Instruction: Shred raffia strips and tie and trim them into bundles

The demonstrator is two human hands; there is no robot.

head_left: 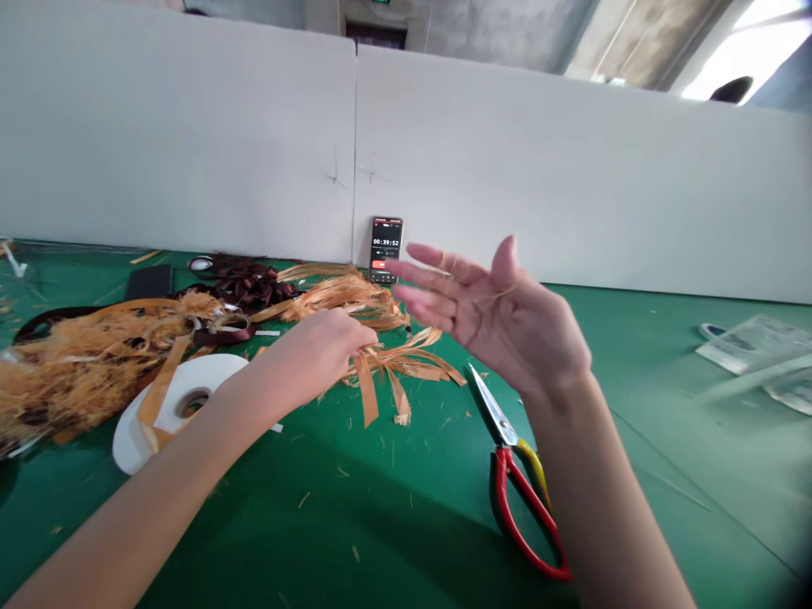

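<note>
My left hand is closed on a small tan raffia bundle, just above the green table. Flat ribbon tails hang below its fingers, one ending in a frayed tip. My right hand is raised to the right of the bundle, palm showing and fingers stretched apart. A thin pale strand seems to lie across that palm. Scissors with red and yellow handles rest on the table beside my right forearm, blades pointing away. Behind the held bundle lies a larger raffia bunch.
A phone showing a timer leans against the white partition. On the left lie a white ribbon spool, a tangled raffia pile and dark brown ribbon. Clear plastic bags lie far right. Scraps dot the green table.
</note>
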